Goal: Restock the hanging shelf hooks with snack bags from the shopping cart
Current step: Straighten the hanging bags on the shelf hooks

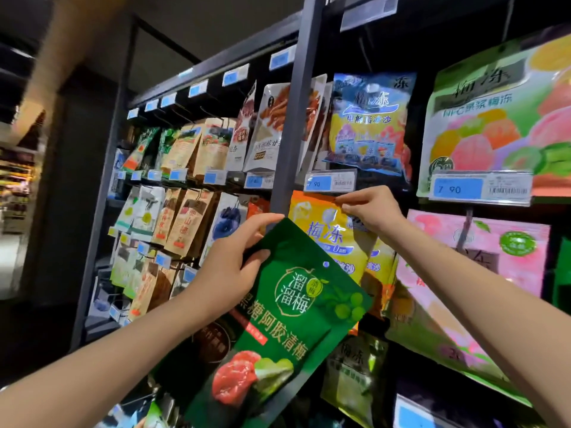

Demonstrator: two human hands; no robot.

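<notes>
Dim store shelving (296, 88) crammed with hanging snacks. Left hand (234, 257) grips the green bag (293, 319) by its top corner, raised before the shelves. It looks light, floppy and slick, so hold near the punched hole. Right hand (370, 208) pinches the yellow bag (321, 223).

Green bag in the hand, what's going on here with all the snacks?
A person is stocking a shop's snack hooks. Their left hand holds a green snack bag by its top corner, in front of the shelves and not yet hung. Their right hand pinches the top of an orange bag on the rack just below a price tag.
</notes>
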